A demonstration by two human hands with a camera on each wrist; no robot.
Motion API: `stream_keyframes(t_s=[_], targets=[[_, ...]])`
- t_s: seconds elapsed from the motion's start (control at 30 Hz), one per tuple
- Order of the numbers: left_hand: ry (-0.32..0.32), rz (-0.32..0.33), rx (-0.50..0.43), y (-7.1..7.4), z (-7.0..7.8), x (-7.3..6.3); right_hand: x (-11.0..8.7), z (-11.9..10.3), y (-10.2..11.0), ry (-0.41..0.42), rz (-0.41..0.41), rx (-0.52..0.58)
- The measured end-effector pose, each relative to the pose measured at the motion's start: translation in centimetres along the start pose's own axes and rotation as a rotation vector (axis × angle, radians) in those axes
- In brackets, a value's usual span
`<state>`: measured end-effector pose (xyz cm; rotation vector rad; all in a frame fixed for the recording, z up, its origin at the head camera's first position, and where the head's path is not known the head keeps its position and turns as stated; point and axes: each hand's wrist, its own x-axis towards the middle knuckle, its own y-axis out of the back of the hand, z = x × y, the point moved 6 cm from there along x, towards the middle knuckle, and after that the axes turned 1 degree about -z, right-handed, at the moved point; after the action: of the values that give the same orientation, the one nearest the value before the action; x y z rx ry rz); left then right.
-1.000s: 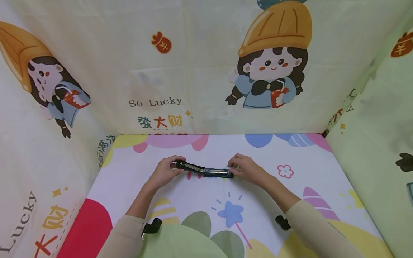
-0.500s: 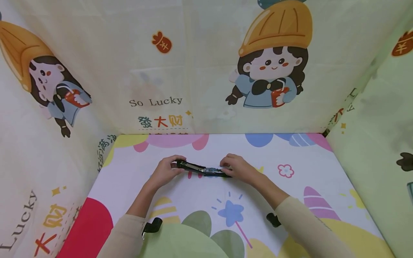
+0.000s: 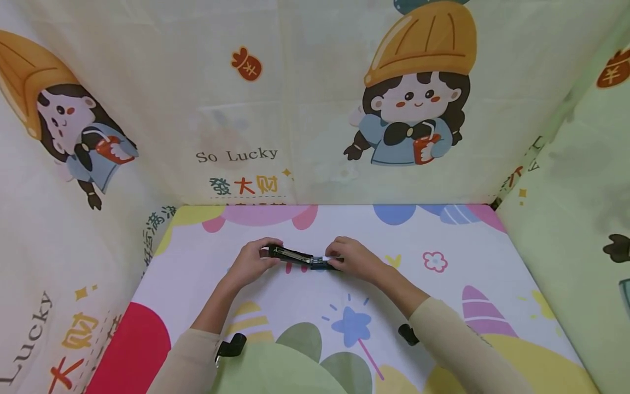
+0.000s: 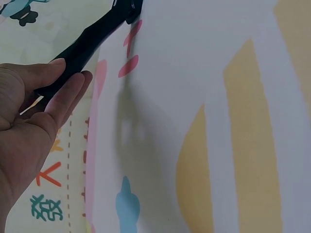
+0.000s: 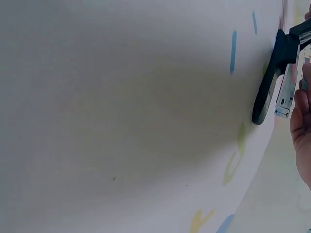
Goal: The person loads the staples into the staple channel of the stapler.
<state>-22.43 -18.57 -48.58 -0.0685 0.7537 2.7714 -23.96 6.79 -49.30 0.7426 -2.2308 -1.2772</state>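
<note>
A black stapler [image 3: 295, 256] is swung wide open above the table, its metal staple channel showing. My left hand [image 3: 253, 260] grips the end of one black arm; in the left wrist view the thumb and fingers [image 4: 53, 73] pinch that dark arm [image 4: 87, 46] from both sides. At the other half, my right hand [image 3: 353, 258] has curled fingers right over the metal channel [image 5: 285, 92], hiding much of it. In the right wrist view, a small grey strip [image 5: 305, 83] shows between these fingers, partly cut off by the frame edge. The black base [image 5: 265, 92] lies beside the channel.
A white tablecloth [image 3: 394, 306] printed with coloured shapes covers the table. Printed cloth walls [image 3: 315, 120] close off the back and both sides. Black camera mounts [image 3: 231, 346] sit by both sleeves.
My right hand has slid left along the stapler's right half, from its end towards the hinge, now covering that end. The left hand and the black arm it grips have stayed put.
</note>
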Motion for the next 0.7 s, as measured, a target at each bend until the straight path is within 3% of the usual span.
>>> stream_keyframes(t_s=[0.7], targets=[[-0.028,0.004,0.015,0.05,0.07,0.11,-0.13,-0.42,-0.35,0.006,0.051,-0.087]])
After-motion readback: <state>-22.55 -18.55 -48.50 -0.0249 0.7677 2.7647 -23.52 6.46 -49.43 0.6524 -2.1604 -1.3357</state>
